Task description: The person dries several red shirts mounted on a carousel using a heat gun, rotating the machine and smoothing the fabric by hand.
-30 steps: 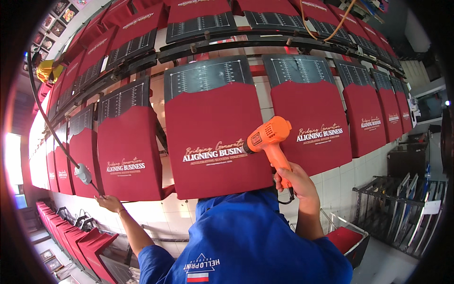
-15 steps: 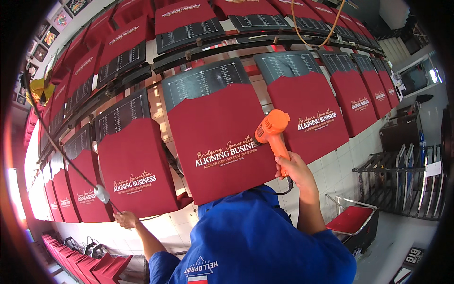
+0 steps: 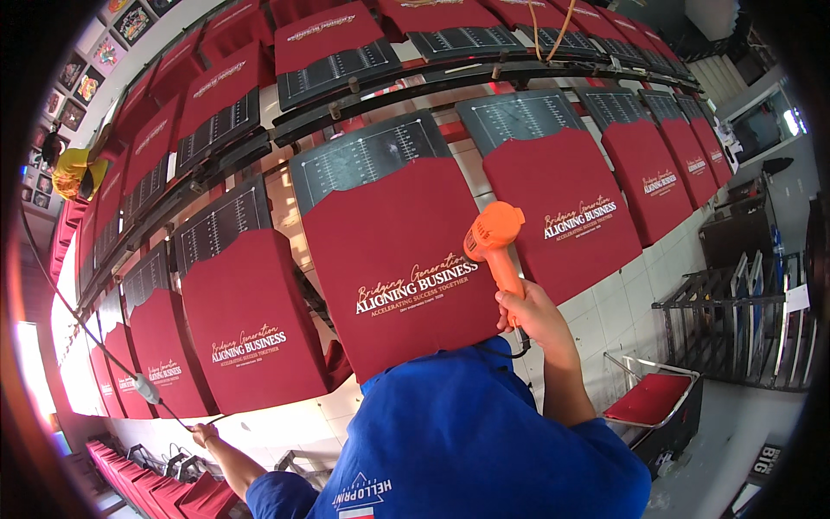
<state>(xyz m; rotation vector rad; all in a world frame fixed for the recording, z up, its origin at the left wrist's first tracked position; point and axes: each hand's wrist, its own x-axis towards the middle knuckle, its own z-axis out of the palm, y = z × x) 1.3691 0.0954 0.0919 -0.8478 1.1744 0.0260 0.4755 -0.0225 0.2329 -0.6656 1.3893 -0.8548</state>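
Note:
My right hand (image 3: 538, 313) is wrapped round the handle of an orange heat gun (image 3: 500, 227). Its nozzle points left, close to the white and gold print on a dark red shirt (image 3: 398, 216). That shirt is stretched over a black platen (image 3: 372, 156) with white ruled marks, directly in front of me. Off to the lower left, my left hand (image 3: 204, 435) is closed on a dark cable (image 3: 97, 344), which runs up and left with a grey connector (image 3: 147, 389) on it. The heat gun's own cord hangs below my right hand.
More red shirts (image 3: 562, 199) on platens stand in curved rows left, right and behind. A black metal rack (image 3: 726, 333) and a red-topped cart (image 3: 653, 400) stand on the right. Folded red cloth (image 3: 143, 484) lines the lower left. A tan hose (image 3: 553, 35) hangs at the top.
My left hand has moved left and down, carrying the cable and its connector with it. The heat gun stays over the same shirt's print, shifted slightly left.

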